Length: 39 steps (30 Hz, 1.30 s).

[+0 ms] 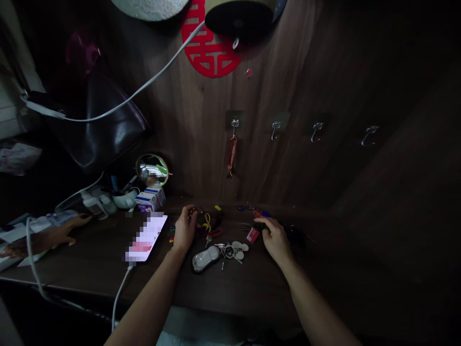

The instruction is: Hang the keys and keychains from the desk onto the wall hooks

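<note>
My left hand (pixel 185 229) rests on the dark wooden shelf, its fingers loosely curved and apart beside some brown beads (pixel 195 210). To its right lie a yellow cord (pixel 207 221), a red cord (pixel 216 232) and a small key (pixel 208 240). My right hand (pixel 276 239) is open, index finger stretched out over keys with a red tag (pixel 253 234) and a blue piece (pixel 265 214); contact is hard to make out. Between the hands, nearer me, sits a bunch of keys and round discs (pixel 237 250) with a grey oval fob (pixel 206 258).
Metal hooks line the wall; a reddish braided strap (pixel 232 156) hangs from the leftmost hook (pixel 235 126). Left of my left hand lies a lit phone (pixel 153 235) on a white cable (pixel 120 293). Small boxes (pixel 151 198), a round mirror (pixel 152 170) and a wooden hand (pixel 61 233) stand farther left.
</note>
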### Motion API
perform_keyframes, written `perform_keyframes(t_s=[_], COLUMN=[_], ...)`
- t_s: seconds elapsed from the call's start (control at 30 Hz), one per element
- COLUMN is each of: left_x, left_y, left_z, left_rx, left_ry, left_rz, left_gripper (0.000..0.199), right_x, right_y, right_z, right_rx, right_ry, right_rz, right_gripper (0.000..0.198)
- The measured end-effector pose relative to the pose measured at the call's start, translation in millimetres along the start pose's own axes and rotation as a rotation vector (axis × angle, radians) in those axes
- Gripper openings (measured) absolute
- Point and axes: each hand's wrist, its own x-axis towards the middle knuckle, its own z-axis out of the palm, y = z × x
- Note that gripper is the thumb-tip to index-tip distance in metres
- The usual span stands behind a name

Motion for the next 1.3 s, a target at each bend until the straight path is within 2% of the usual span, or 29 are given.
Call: perform_keyframes(t_s=[0.13,0.3,0.43,0.5,0.6,0.67,0.8,0.87,0.97,1.03,1.3], left_x=[3.4,4.5,-0.6,-4.7,-10.2,-11.8,-11.0,-10.3,-9.7,-8.6,-0.5], left_y=[-5.0,-13.5,-3.4,5.8,14.0,12.5,2.5,0.5,1.9,3.2,1.7], left_z=[-1.3,0.5,-1.8,-2.5,1.0,6.0,13.8,14.6,13.2,12.0,11.8], left_rx=[0.068,0.194,0.353,0.369,0.364,0.397,0.471,0.478,0.458,0.409,-0.009], left_ry=[0.133,0.070,0.058,-0.018,-0.216,-0.263,-0.230,-0.237,-0.253,-0.254,-0.170], left_rz=[0.132,0.226,0.323,0.431,0.575,0.566,0.474,0.450,0.421,0.412,0.292], left_gripper=[0.022,0.025,0.025,0.025,0.021,0.022,0.044,0.037,0.012,0.008,0.015], right_x=[-4.6,-10.5,-12.8,-13.4,-13.8,-14.1,-14.3,-14.2,-13.5,-12.8,-5.1], right_y=[-22.8,-59.9,-70.1,-69.0,-66.0,-64.7,-63.7,-63.4,-62.7,-62.2,-57.9], right_z=[4.1,13.3,19.8,22.3,24.5,25.2,25.4,25.3,25.5,26.0,29.8], right_rx=[0.020,0.062,0.021,0.001,-0.023,-0.021,0.005,0.011,0.019,0.025,0.157], right_ry=[-0.007,-0.187,-0.336,-0.355,-0.350,-0.338,-0.328,-0.332,-0.327,-0.322,-0.279], right_rz=[-0.207,-0.386,-0.422,-0.414,-0.400,-0.392,-0.383,-0.375,-0.363,-0.347,-0.218], right_gripper=[0.038,0.037,0.030,0.024,0.022,0.022,0.024,0.024,0.024,0.024,0.025])
